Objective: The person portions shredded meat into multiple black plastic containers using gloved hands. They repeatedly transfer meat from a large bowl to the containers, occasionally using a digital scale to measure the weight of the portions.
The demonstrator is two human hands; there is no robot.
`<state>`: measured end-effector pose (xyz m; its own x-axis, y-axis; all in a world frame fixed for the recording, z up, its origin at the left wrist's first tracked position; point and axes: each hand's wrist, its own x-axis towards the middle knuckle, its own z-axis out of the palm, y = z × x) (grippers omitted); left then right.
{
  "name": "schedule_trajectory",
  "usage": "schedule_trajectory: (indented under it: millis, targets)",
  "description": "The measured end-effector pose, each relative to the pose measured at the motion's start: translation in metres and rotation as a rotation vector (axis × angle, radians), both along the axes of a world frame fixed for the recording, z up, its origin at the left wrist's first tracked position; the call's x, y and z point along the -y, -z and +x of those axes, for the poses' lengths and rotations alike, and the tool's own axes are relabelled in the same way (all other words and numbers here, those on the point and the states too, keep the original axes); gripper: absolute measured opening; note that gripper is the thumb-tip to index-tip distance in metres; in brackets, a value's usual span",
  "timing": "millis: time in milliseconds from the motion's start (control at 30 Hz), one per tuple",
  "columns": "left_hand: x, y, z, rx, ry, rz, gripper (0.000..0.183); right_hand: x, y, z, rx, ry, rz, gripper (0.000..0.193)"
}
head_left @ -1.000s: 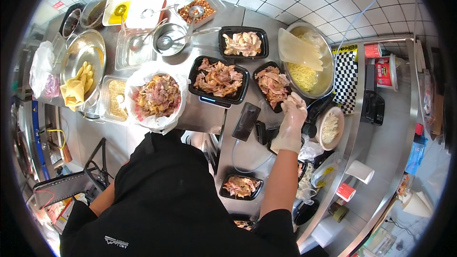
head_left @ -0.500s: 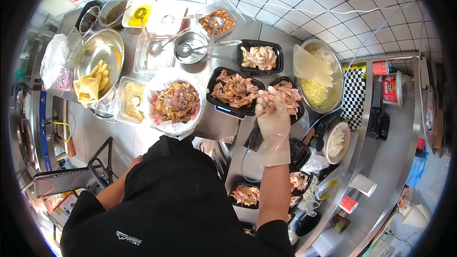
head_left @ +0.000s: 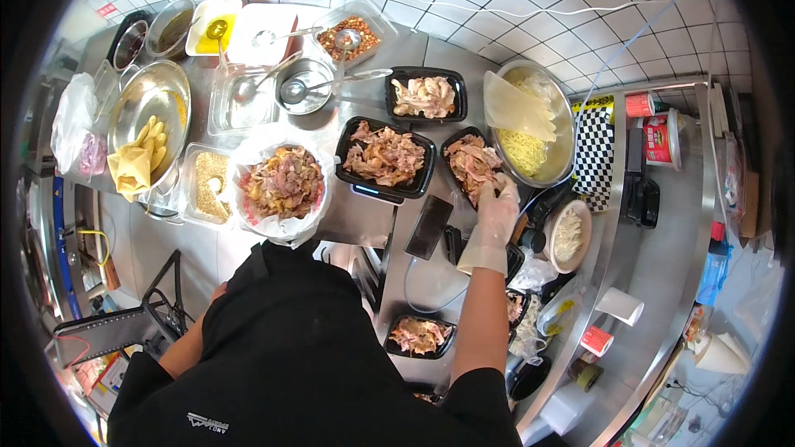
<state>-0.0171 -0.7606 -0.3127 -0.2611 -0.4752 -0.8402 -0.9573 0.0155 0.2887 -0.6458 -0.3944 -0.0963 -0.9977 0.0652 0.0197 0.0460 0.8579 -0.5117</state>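
My right hand (head_left: 498, 213), in a clear loose glove, is at the near right end of a black tray of cooked meat pieces (head_left: 470, 159). Its fingers are bent and closed down on the meat there; the fingertips are partly hidden. Left of it, another black tray of meat (head_left: 385, 153) sits on a flat device with a lit blue strip (head_left: 377, 194). A lined bowl (head_left: 240, 213) heaped with meat pieces stands farther left. Low beside my apron, only a sliver of my left hand (head_left: 218, 291) shows, its fingers hidden.
Behind is a black tray of pale meat (head_left: 425, 97); right, a steel bowl of yellow noodles (head_left: 530, 149). A dark phone-like slab (head_left: 429, 227) lies near my right wrist. Sauce tubs, a steel pot (head_left: 305, 87) and a bowl with yellow gloves (head_left: 149, 149) stand left. A steel shelf (head_left: 654, 265) borders the right.
My right hand has come down and toward me, from holding meat up between the two trays to the near end of the right tray. The view has shifted slightly.
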Motion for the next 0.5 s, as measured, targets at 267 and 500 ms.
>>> schedule_trajectory:
  millis: [267,500]
  targets:
    - [0.006,-0.007,0.016,0.021,0.010,-0.001,0.038,-0.025,0.015,-0.033,0.124,-0.179,0.266,0.040]
    - [0.001,-0.008,0.024,0.042,0.010,0.005,0.039,-0.043,0.008,-0.035,0.256,-0.072,0.163,0.045]
